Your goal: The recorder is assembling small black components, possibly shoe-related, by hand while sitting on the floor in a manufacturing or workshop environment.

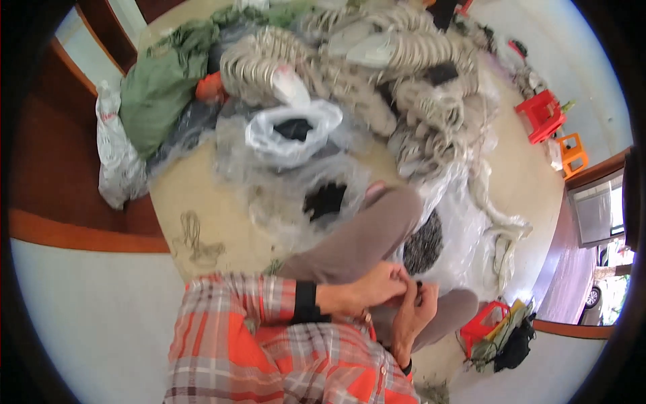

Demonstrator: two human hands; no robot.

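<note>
My left hand (pixel 378 285) and my right hand (pixel 415 311) meet over my crossed legs, thumbs and fingers pinched close together. A small dark piece (pixel 419 285) shows at the fingertips of the right hand, too small to name. The left fingertips are pressed together beside it, and what they hold is hidden. Just beyond the hands, an open clear bag holds a mass of small dark grey pieces (pixel 424 244). Further off to the left, another clear plastic bag (pixel 269 202) has black pieces (pixel 326 200) in it.
A white plastic bag (pixel 296 151) with black contents stands behind. Large heaps of beige looped bundles (pixel 404 50) cover the far side. A green sack (pixel 165 87) and a white sack (pixel 114 148) are at left. Red (pixel 540 116) and orange (pixel 573 155) stools stand at right. Loose threads (pixel 195 239) lie at left.
</note>
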